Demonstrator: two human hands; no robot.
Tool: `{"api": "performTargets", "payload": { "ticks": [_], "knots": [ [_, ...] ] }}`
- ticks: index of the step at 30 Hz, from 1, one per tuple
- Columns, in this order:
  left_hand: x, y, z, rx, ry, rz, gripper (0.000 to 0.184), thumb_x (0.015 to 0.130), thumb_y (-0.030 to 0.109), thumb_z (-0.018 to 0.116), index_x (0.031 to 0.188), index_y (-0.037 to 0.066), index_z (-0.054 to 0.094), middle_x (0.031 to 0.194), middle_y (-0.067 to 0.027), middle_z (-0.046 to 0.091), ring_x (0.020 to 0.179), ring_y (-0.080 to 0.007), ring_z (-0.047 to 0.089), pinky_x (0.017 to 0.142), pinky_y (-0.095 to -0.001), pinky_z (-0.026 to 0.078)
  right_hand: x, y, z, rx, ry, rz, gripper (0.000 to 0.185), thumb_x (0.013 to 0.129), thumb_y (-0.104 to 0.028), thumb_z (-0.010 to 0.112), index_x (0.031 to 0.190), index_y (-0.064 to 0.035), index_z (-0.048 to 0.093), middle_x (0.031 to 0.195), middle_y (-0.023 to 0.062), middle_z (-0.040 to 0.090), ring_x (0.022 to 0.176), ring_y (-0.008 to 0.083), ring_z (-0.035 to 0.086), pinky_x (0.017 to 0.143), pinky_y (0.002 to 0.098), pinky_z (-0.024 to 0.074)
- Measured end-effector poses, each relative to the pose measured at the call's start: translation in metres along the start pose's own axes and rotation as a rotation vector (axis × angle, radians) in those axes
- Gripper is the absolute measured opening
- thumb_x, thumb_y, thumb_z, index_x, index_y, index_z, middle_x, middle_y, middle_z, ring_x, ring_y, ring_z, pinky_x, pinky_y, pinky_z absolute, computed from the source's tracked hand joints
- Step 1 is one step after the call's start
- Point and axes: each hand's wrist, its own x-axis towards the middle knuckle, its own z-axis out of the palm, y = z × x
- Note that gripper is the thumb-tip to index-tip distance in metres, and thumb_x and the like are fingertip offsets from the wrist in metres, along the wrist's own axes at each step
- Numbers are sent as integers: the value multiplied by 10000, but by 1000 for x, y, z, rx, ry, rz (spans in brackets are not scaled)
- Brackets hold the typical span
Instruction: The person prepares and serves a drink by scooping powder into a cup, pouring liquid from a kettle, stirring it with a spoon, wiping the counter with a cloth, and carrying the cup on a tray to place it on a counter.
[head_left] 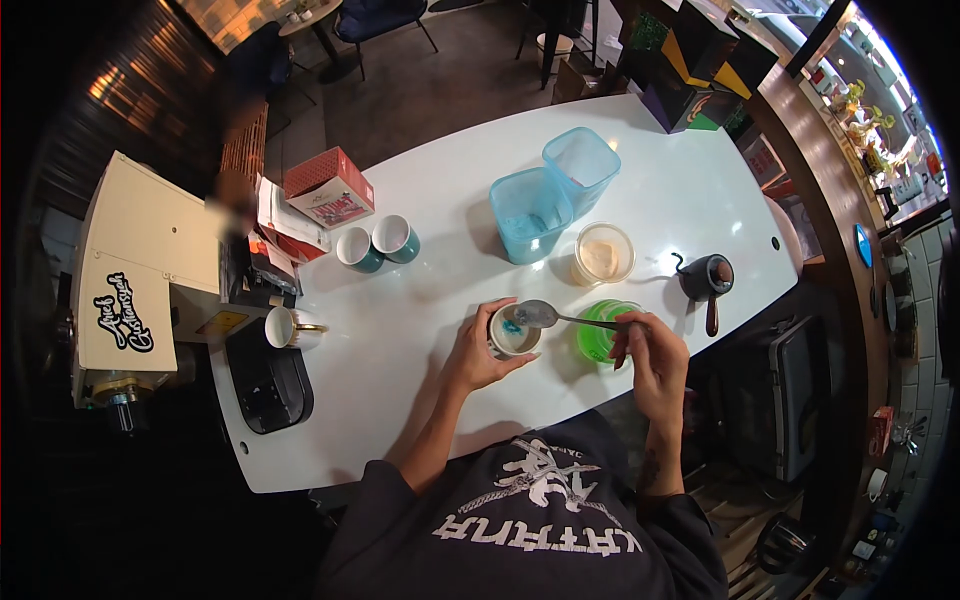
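Spoon over the cup, both hands busy on my feed.
My left hand is curling around the small cup at the near middle of the white table, left of the green container; my right hand is pinching the spoon by its handle, and something blue-green, maybe liquid, is showing inside the cup.

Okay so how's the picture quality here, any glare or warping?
Head view: strong fisheye curving bends the white table, corners fall black; small bright glints dot the tabletop, the window at upper right is washed out, and a soft blurred patch sits at left.
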Motion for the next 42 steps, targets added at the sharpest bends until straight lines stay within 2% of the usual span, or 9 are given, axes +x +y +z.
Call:
{"api": "performTargets", "payload": {
  "ticks": [3,5,12,22,24,30,34,36,42],
  "knots": [
    [-1,-7,2,-23,5,51,861,625,199,928,1311,16,441,1211,-149,569,1106,-228,598,927,-369,505,-1,0,-4,148,115,48,188,1001,-51,474,1058,64,611,797,94,628,659,127,598,598,261,479],
    [-3,-2,2,0,51,-17,813,626,263,916,1278,31,488,1194,-162,620,1102,-305,622,935,-396,507,3,5,-10,282,180,57,222,1024,-125,462,1075,44,597,786,99,637,648,134,607,618,261,494],
    [-2,-10,5,-48,31,25,803,636,263,913,1274,34,482,1175,-169,624,1075,-302,631,917,-401,513,31,-1,3,561,307,-52,231,1022,-147,472,1115,41,569,859,120,634,685,151,612,639,277,514],
    [-3,-13,6,-38,17,72,801,651,261,911,1273,22,467,1193,-176,606,1095,-313,616,927,-404,506,74,6,49,417,56,-72,217,1009,-110,518,1136,63,554,909,131,634,786,166,668,668,287,576],
    [-4,-13,4,-26,-59,17,828,686,129,893,1331,-6,392,1286,-149,511,1155,-214,569,979,-352,493,82,15,52,383,-11,-55,216,1008,-111,518,1138,58,558,942,140,636,782,158,676,664,283,573],
    [-4,-13,5,-51,-53,37,818,685,104,887,1325,-13,391,1292,-150,512,1161,-214,567,981,-357,500,77,8,44,271,-68,-54,381,994,-87,520,1357,4,452,1003,131,638,774,162,687,662,285,567],
    [-3,-10,5,-57,-49,39,819,674,104,893,1315,-12,397,1283,-146,520,1163,-212,566,981,-357,501,53,-19,5,47,-17,-96,408,944,-35,564,1344,-17,485,947,152,661,778,201,700,675,308,559],
    [-4,-11,6,-78,-8,4,811,638,200,924,1274,4,461,1266,-178,564,1130,-269,607,927,-378,531,40,-21,-24,-344,60,-295,376,905,-7,583,1279,-13,547,933,172,668,795,238,699,700,330,551],
    [1,-8,4,-13,-80,27,814,657,131,909,1288,-3,413,1253,-145,538,1135,-210,585,965,-353,515,33,46,-118,-977,451,-101,416,906,-111,623,1310,-56,539,868,183,621,764,319,610,719,420,498]
  ]
}}
